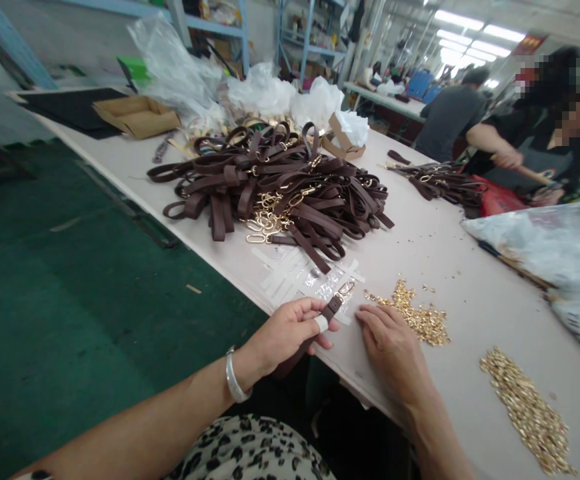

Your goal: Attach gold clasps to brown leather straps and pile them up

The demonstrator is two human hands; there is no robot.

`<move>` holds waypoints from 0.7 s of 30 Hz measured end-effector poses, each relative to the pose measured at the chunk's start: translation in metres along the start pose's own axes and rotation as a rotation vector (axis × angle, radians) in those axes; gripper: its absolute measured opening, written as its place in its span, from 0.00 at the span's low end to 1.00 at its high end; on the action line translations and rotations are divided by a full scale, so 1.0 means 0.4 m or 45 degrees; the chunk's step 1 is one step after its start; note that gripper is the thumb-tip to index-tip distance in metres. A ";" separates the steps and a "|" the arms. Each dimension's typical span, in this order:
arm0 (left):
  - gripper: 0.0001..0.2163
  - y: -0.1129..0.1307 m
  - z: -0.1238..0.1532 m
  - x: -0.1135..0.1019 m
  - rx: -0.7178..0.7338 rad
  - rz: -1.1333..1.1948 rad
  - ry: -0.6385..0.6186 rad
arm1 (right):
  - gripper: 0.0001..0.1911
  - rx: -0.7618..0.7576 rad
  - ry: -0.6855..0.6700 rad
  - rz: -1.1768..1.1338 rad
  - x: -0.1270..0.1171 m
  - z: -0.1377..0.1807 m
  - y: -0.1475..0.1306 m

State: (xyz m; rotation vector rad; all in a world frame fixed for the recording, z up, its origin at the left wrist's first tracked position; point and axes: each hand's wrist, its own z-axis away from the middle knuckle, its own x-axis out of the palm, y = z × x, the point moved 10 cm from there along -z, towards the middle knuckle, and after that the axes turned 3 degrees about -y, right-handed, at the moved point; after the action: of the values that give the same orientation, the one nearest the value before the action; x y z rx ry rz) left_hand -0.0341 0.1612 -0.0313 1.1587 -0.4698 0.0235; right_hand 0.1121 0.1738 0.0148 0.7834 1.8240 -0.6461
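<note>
My left hand (290, 331) pinches the end of a brown leather strap (332, 307) near the table's front edge. A gold metal clasp (346, 289) sticks out from that end, and the rest of the strap drops below the tabletop. White wrapping covers my left thumb tip. My right hand (389, 339) rests on the table beside a spread of small gold metal pieces (423, 320). Its fingers are bent with the tips near the tabletop; whatever lies under them is hidden. Beyond both hands lies a big heap of brown straps (280, 187) with gold clasps.
A second pile of gold pieces (527, 407) lies at right. Clear tape (305, 277) is stuck to the table. Further back are a cardboard tray (137, 115), plastic bags (263, 90) and a large plastic sack (550, 243). Across the table a person (507, 147) works beside more straps (435, 179).
</note>
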 end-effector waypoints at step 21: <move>0.17 -0.043 0.010 0.068 0.043 -0.057 -0.184 | 0.07 0.626 0.320 -0.824 -0.053 0.099 0.023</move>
State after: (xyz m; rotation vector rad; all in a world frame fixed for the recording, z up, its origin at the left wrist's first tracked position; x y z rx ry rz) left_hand -0.0064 0.1444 -0.0350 1.2085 -0.5729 -0.0925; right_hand 0.1484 0.1463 0.0200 0.5886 2.1948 -1.5118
